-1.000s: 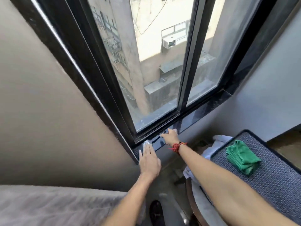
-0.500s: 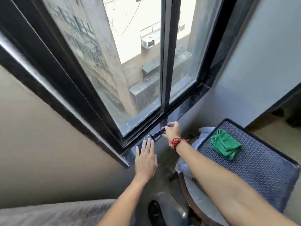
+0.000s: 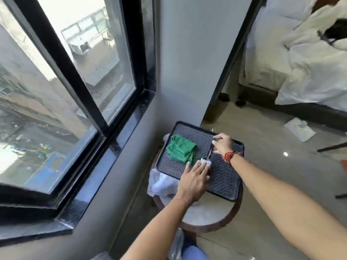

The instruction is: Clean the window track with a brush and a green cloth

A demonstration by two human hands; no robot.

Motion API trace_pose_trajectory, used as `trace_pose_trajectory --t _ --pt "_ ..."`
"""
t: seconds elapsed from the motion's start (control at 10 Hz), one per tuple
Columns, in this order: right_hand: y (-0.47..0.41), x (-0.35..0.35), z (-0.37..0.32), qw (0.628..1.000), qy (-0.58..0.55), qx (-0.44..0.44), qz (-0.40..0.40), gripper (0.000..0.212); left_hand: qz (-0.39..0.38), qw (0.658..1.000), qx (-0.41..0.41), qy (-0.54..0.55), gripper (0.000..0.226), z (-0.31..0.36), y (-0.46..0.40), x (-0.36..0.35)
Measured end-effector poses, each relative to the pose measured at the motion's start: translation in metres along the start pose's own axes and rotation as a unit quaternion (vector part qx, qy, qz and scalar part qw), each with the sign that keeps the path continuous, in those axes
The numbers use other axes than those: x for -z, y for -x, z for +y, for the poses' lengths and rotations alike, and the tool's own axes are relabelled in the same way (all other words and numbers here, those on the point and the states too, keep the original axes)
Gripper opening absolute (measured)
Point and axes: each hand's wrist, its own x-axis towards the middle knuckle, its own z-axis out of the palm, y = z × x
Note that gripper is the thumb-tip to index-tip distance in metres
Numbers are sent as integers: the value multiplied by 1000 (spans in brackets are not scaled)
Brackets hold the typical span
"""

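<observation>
Both hands over the tray — right hand pinching the brush handle, left hand flat on a pale wipe, green cloth just beside — I'd set brush down flat w/o flicking dirt, then take cloth.

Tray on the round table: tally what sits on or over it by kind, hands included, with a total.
Green cloth, folded, on the tray: 1
Brush, dark handle, pale bristle end, held between both hands: 1
Hands over the tray: 2, left hand and right hand
Total: 4
</observation>
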Motion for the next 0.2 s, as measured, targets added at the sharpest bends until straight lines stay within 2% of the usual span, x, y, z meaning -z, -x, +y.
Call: trace_pose_trajectory --t 0.1,0.2 --pt "-8 9 26 987 138 70 -51 40 -34 999 -6 2 53 11 -9 -11" --pt "-18 9 26 935 307 163 -71 43 -7 1000 -23 9 47 12 -24 6"
